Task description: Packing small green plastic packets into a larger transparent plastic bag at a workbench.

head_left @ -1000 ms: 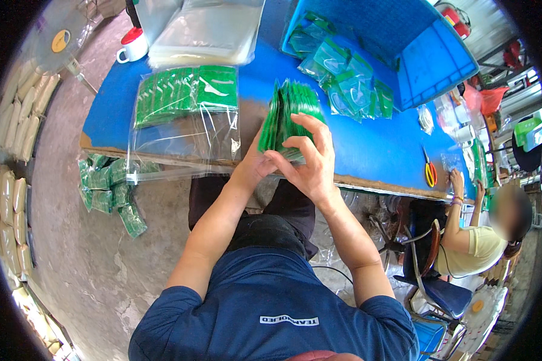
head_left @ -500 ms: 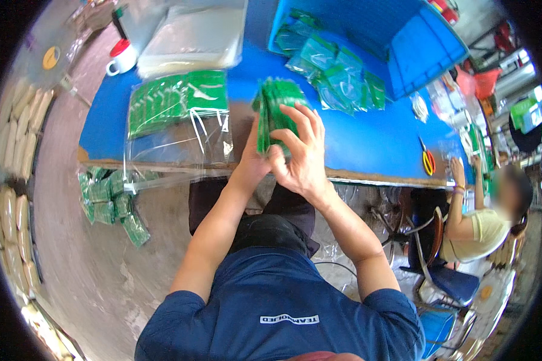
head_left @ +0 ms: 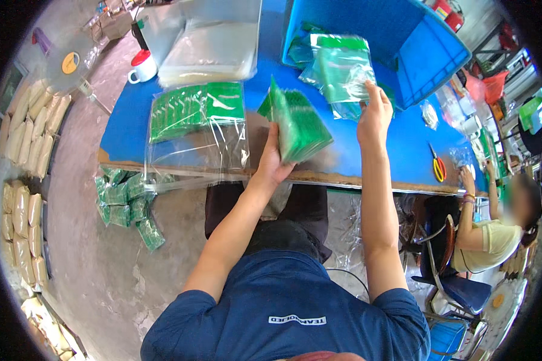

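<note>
Table edge (head_left: pixel 320 175) near left hand (head_left: pixel 277 161); blue gap (head_left: pixel 348 146) between packets (head_left: pixel 304 129) and bag (head_left: pixel 343 66).

The stack of green packets (head_left: pixel 304 129) and the single packet (head_left: pixel 344 67) are thin, glossy plastic film, as are the clear bag (head_left: pixel 186 157) to the left and the smooth, shiny sheets (head_left: pixel 211 51) at the far left. The bin (head_left: pixel 429 65) is stiff blue plastic. The worktop (head_left: pixel 411 150) looks smooth with a soft sheen, its near edge rough and brown. The floor (head_left: pixel 102 259) resembles matt concrete; the navy shirt (head_left: pixel 283 295) is matt cloth.
</note>
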